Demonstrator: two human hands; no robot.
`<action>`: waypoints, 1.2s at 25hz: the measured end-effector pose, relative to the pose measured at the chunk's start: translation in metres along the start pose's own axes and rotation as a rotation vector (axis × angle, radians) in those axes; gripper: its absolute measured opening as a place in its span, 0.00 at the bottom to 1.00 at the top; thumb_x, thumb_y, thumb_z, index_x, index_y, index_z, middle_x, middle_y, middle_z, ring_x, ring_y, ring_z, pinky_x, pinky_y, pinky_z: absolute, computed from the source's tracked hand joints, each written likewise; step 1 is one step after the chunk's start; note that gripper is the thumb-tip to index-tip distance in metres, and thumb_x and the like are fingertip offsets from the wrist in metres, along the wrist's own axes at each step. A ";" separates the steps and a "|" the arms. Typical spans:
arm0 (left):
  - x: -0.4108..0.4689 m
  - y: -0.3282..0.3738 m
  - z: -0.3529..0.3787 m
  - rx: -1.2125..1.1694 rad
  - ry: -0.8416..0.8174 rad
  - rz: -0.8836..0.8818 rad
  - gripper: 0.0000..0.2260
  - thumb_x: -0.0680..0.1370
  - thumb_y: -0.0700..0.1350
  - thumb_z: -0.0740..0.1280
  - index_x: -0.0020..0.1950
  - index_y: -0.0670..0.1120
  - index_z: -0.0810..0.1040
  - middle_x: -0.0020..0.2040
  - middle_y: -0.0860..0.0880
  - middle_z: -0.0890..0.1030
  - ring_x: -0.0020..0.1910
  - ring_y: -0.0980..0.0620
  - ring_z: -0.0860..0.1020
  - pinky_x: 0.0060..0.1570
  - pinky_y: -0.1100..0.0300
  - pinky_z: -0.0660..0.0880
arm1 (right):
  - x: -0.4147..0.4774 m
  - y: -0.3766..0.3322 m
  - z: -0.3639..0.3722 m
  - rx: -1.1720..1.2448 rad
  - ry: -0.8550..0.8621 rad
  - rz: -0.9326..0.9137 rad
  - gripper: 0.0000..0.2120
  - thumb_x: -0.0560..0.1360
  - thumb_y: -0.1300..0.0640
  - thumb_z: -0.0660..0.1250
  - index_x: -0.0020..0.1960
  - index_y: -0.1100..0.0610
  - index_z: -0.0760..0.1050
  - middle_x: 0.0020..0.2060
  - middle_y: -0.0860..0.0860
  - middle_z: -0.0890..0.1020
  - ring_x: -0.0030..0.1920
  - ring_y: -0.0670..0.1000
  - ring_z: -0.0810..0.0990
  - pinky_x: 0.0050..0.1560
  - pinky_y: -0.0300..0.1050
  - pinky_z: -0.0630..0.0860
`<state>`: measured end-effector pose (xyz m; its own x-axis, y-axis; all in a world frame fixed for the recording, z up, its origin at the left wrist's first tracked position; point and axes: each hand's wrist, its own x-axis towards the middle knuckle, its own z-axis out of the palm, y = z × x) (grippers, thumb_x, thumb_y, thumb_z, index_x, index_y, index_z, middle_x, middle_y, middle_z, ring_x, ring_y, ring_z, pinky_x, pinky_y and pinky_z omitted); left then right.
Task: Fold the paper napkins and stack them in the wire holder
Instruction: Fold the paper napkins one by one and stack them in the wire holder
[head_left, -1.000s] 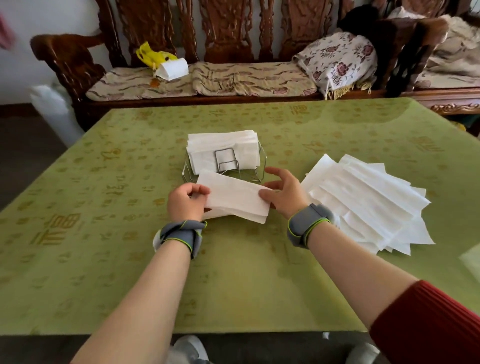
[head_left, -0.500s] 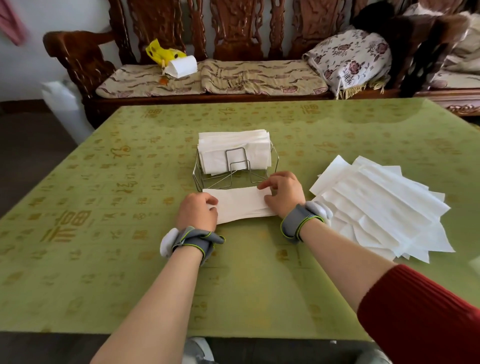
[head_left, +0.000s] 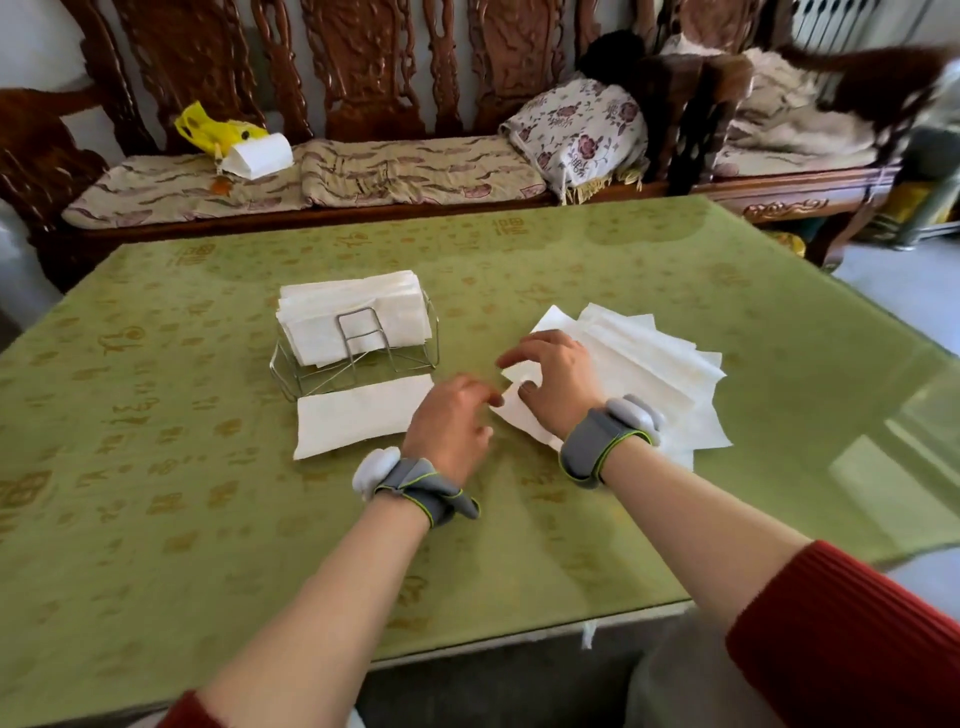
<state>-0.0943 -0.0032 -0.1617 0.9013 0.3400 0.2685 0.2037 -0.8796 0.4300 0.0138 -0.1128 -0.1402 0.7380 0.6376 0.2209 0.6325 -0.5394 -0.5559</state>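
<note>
Over at the loose pile of napkins (head_left: 649, 374), on the right side of the green table (head_left: 208, 519). Right hand (head_left: 556, 384) planted on the pile's near-left corner, fingers curled, thumb and fingertips pinching the corner of the top napkin (head_left: 517, 373), that corner lifted slightly off the sheets below. Left hand (head_left: 447, 426) just beside it, a touch nearer and further left, fingers loosely bent and pointing at that same corner, gripping nothing. Fingertips blurred; touching the paper or not, impossible to tell. Grey wristband on the left wrist (head_left: 421, 491), another on the right (head_left: 602, 441), red sleeve (head_left: 857, 639) further up the right forearm.

Left of the left hand, one folded napkin (head_left: 358, 415): a long white strip, flat on the table, right end hidden behind that hand. Contact there unclear.

Just behind the strip, close against its far edge, the wire holder (head_left: 358, 364), upright and already packed with a stack of folded napkins (head_left: 353, 317), a wire loop across the stack's front. Apart from both hands, nearer the left one.

Beyond the table, a carved wooden bench (head_left: 363, 78) with patterned cushions, a yellow bag (head_left: 208, 130) towards its left end, a flowered bundle (head_left: 576, 130) towards the right.
</note>
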 end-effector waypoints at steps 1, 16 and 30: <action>0.008 0.014 0.010 0.000 -0.027 0.050 0.15 0.70 0.35 0.67 0.55 0.48 0.79 0.58 0.49 0.76 0.58 0.48 0.74 0.58 0.56 0.70 | -0.004 0.016 -0.008 -0.010 0.018 0.040 0.21 0.68 0.65 0.63 0.56 0.45 0.79 0.61 0.51 0.74 0.62 0.54 0.70 0.59 0.39 0.62; 0.069 0.054 0.060 0.060 -0.110 0.102 0.20 0.71 0.34 0.63 0.61 0.48 0.75 0.61 0.49 0.76 0.59 0.46 0.74 0.55 0.52 0.73 | -0.025 0.094 -0.034 -0.132 0.020 0.136 0.14 0.72 0.56 0.65 0.57 0.47 0.77 0.56 0.48 0.77 0.58 0.53 0.74 0.52 0.49 0.75; -0.021 0.015 -0.029 0.085 -0.143 0.136 0.13 0.64 0.36 0.67 0.45 0.51 0.76 0.44 0.55 0.80 0.47 0.52 0.77 0.45 0.63 0.69 | -0.044 0.035 -0.036 0.363 -0.132 -0.099 0.13 0.78 0.45 0.61 0.51 0.50 0.82 0.49 0.44 0.83 0.49 0.44 0.79 0.52 0.42 0.75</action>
<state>-0.1214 -0.0142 -0.1354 0.9666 0.1705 0.1915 0.1022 -0.9412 0.3221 0.0121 -0.1790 -0.1407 0.6261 0.7547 0.1957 0.5571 -0.2574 -0.7895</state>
